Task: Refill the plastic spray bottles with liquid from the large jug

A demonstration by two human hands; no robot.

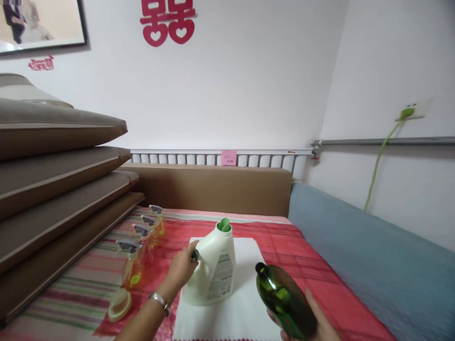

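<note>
The left hand grips a small dark piece beside a smooth, pale, rounded jug, upright just right of it; the right hand clasps a glossy, translucent green bottle, long axis slanting, neck toward the jug.

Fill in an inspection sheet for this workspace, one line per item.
Surface: white mat lying on red plaid cloth.
Job's things: white jug upright on the mat, green insert in its mouth; green bottle tilted, apart from the jug.
Clutter: four spray bottles at left, round pale lid nearest.
Hands: left hand by the jug's handle, holding a small dark piece; right hand holding the green bottle.
Cables: green cable plugged into wall outlet.
Surroundings: stacked cushions, radiator, blue padded panel.
</note>
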